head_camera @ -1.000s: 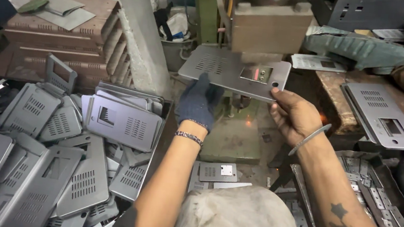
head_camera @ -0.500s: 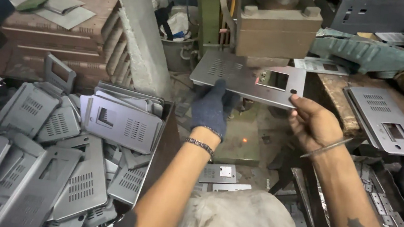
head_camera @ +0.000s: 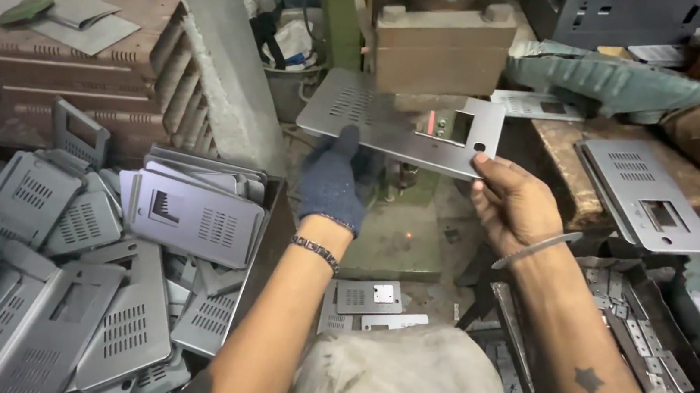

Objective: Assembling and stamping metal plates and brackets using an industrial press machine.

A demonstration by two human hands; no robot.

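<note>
Beneath a green press block (head_camera: 444, 46), you are holding a grey perforated panel (head_camera: 401, 124). Your gloved left hand (head_camera: 334, 182) is supporting it underneath, fingers hidden; your bare right hand (head_camera: 515, 207) is pinching its edge. Keep it level, fingers outside the block.

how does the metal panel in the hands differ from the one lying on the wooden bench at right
The held panel is up in the air, gripped by the gloved left hand and bare right hand; the bench panel lies flat on the wooden bench, untouched. The held panel sits under the press block; the bench panel lies off to the side. Both are grey sheet metal with vent slots and a rectangular cutout.
</note>
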